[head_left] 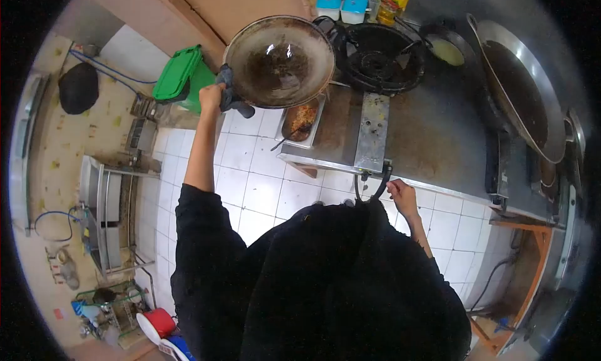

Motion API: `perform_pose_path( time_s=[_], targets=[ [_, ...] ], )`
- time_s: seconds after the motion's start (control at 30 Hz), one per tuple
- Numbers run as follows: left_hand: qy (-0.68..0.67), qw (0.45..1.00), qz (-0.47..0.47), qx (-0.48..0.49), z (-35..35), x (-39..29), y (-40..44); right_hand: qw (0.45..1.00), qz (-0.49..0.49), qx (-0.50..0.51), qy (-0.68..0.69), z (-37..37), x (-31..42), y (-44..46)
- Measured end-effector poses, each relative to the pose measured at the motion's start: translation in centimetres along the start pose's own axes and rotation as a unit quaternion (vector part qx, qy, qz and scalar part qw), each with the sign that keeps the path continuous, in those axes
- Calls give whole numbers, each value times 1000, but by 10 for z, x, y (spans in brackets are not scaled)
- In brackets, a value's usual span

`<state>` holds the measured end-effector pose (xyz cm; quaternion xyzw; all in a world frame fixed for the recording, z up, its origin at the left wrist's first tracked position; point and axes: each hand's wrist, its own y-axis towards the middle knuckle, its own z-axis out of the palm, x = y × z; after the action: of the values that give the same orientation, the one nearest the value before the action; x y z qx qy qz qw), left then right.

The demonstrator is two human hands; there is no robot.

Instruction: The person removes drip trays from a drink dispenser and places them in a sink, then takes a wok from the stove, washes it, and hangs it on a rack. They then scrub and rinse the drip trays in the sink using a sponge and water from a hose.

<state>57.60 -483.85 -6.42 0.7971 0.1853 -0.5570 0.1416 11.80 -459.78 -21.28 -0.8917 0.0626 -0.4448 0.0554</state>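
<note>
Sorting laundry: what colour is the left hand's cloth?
The cloth is dark grey, clearest in the head view.

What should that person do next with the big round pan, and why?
Perhaps ease the wok over the burner: the left hand holds it by one side with a dark cloth, and the burner beside it seems to have no pan on it.

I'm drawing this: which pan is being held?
The round wok the left hand holds with a dark cloth; the silver wok and smaller pan beside it aren't held.
</note>
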Motion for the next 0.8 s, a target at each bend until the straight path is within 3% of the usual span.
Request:
perform_pose_path(
  time_s=[0.17,0.23,0.4,0.5,0.57,0.7,0.8],
  targets=[
    [25,994,40,-95,-31,64,14,999,-5,33,-14,-7,9,5],
    [39,992,34,-116,-35,68,4,998,-44,39,-21,-5,5,7],
    [21,988,27,-151,-30,63,-25,997,-38,70,-18,-3,9,4],
    [47,981,77,-173,-25,75,-21,997,-25,78,-10,0,9,2],
    [174,957,92,-212,-23,80,-18,997,-19,79,-5,0,7,1],
    [184,952,102,-223,-15,66,-29,996,-3,89,-4,-4,13,0],
    [136,947,165,-238,-14,77,-23,996,2,87,-1,-5,10,0]
  ],
)
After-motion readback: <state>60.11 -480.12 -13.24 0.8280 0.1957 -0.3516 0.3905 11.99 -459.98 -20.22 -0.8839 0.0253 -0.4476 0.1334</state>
